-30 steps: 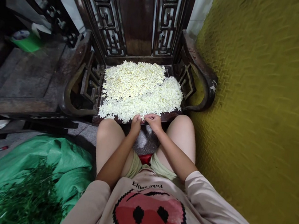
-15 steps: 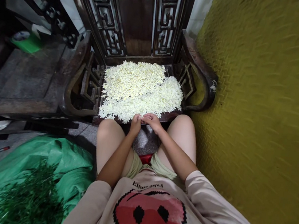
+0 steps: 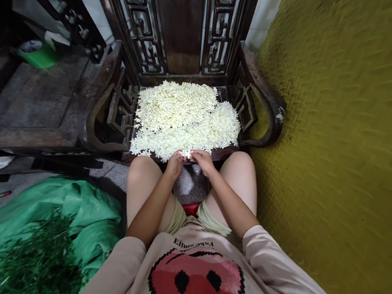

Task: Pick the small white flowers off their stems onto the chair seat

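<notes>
Small white flowers (image 3: 182,111) lie heaped on the seat of a dark wooden chair (image 3: 181,39), yellower toward the back and whiter in front. At the seat's front edge, between my knees, my left hand (image 3: 175,163) is closed in a pinch. My right hand (image 3: 202,161) pinches from the other side, thumb and forefinger pressed together. A white flower (image 3: 187,154) shows between the fingertips of both hands. How many flowers the fingers hold is too small to tell.
Curved armrests (image 3: 272,113) stand on both sides of the seat. A green sack (image 3: 66,197) with leafy stems (image 3: 37,256) lies at the lower left. A wooden side table (image 3: 31,106) bears a green tape roll (image 3: 38,54). A yellow textured surface (image 3: 338,137) rises at the right.
My hands have drawn slightly apart, and a white flower now shows between the fingertips. The heap of flowers looks the same.
</notes>
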A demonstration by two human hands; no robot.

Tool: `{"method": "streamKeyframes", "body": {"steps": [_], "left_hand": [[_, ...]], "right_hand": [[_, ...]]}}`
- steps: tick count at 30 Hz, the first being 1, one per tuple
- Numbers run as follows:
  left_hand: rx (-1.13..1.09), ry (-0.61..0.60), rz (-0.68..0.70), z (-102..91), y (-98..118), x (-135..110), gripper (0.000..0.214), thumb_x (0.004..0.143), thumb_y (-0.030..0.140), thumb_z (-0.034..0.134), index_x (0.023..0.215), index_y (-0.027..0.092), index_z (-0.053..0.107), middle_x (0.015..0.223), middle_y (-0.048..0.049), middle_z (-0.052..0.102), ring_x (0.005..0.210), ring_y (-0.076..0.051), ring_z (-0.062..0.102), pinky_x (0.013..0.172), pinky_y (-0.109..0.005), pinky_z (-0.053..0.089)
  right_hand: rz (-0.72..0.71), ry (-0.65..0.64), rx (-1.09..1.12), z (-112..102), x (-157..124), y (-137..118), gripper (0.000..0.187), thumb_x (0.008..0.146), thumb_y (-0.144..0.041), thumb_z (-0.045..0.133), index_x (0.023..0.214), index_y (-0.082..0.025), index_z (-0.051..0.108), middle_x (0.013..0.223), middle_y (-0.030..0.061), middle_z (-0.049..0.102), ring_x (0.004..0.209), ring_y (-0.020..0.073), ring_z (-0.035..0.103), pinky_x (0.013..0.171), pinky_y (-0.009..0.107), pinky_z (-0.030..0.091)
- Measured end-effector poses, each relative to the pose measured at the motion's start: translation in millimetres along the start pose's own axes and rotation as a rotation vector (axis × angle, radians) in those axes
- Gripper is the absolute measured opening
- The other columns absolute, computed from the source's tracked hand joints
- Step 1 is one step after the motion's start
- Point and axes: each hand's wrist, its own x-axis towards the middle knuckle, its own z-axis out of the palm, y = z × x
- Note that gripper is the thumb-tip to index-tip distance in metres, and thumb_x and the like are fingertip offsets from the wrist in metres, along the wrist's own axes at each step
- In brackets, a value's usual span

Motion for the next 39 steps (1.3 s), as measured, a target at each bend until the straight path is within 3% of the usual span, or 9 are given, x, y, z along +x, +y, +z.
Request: {"method": "streamKeyframes", "body": {"steps": [7, 12, 14, 22, 27, 33, 37, 39], "left_hand": [[-0.051, -0.012, 0.007, 0.3, 1.5, 1.0, 0.015, 0.073, 0.027, 0.05, 0.065, 0.019, 0.04, 0.056, 0.003, 0.035, 0.052, -0.009, 0.042, 0.057, -0.025, 0.038], [-0.031, 0.141, 0.105, -16.8, 13.9, 10.3, 0.019, 0.073, 0.032, 0.051, 0.068, 0.02, 0.038, 0.057, 0.003, 0.037, 0.054, -0.009, 0.045, 0.057, -0.023, 0.038], [-0.015, 0.21, 0.139, -24.6, 18.5, 15.4, 0.02, 0.072, 0.035, 0.053, 0.071, 0.02, 0.04, 0.059, 0.0031, 0.04, 0.056, -0.008, 0.047, 0.057, -0.022, 0.037], [0.046, 0.42, 0.036, -27.0, 8.4, 21.6, 0.018, 0.071, 0.031, 0.054, 0.082, 0.02, 0.045, 0.066, 0.0032, 0.044, 0.053, -0.005, 0.049, 0.049, -0.017, 0.032], [0.029, 0.507, 0.034, -30.1, 19.5, 34.1, 0.014, 0.072, 0.027, 0.053, 0.083, 0.02, 0.047, 0.069, 0.0019, 0.049, 0.054, -0.005, 0.049, 0.047, -0.016, 0.03], [-0.029, 0.483, 0.107, -35.2, 55.6, 66.2, 0.015, 0.077, 0.025, 0.05, 0.091, 0.023, 0.051, 0.085, -0.001, 0.056, 0.068, -0.006, 0.054, 0.053, -0.016, 0.036], [0.124, 0.526, 0.061, -28.7, 42.1, 54.3, 0.022, 0.074, 0.028, 0.052, 0.094, 0.021, 0.053, 0.072, -0.0002, 0.052, 0.054, -0.006, 0.049, 0.048, -0.018, 0.032], [0.268, 0.435, 0.063, -21.1, 27.6, 38.4, 0.023, 0.07, 0.029, 0.055, 0.09, 0.018, 0.056, 0.068, 0.0005, 0.052, 0.051, -0.007, 0.047, 0.049, -0.019, 0.033]], "right_hand": [[0.063, 0.053, 0.123, 1.3, 2.5, 0.6, 0.011, 0.062, -0.02, 0.064, 0.072, -0.014, 0.064, 0.058, -0.0001, 0.062, 0.055, 0.0096, 0.057, 0.061, 0.023, 0.049], [0.091, 0.376, 0.234, -18.4, 13.4, -11.7, 0.004, 0.066, -0.015, 0.061, 0.069, -0.014, 0.059, 0.053, -0.0008, 0.058, 0.052, 0.0095, 0.057, 0.053, 0.02, 0.049], [0.086, 0.424, 0.224, -24.2, 15.5, -15.8, 0.004, 0.068, -0.015, 0.059, 0.072, -0.015, 0.058, 0.057, -0.0004, 0.059, 0.055, 0.0095, 0.059, 0.051, 0.019, 0.049], [0.207, 0.191, -0.076, -9.8, 9.3, 0.1, 0.009, 0.067, -0.019, 0.058, 0.075, -0.015, 0.061, 0.07, 0.0025, 0.064, 0.054, 0.0123, 0.061, 0.042, 0.02, 0.039], [0.206, 0.201, -0.101, -11.3, 7.7, -0.1, 0.009, 0.068, -0.018, 0.057, 0.073, -0.015, 0.063, 0.069, 0.0016, 0.065, 0.056, 0.0112, 0.06, 0.042, 0.018, 0.035], [0.201, 0.143, -0.115, -13.4, 5.3, 0.6, 0.008, 0.066, -0.019, 0.061, 0.073, -0.015, 0.065, 0.069, 0.0022, 0.066, 0.056, 0.0101, 0.06, 0.041, 0.016, 0.032], [0.202, 0.129, -0.094, -13.8, 8.2, 3.7, 0.015, 0.063, -0.021, 0.066, 0.077, -0.015, 0.066, 0.072, 0.0036, 0.067, 0.055, 0.0099, 0.06, 0.043, 0.016, 0.035], [0.194, 0.113, -0.085, -12.9, 9.2, 4.0, 0.016, 0.064, -0.021, 0.067, 0.079, -0.015, 0.066, 0.073, 0.0035, 0.067, 0.056, 0.0091, 0.06, 0.044, 0.016, 0.037]]}}
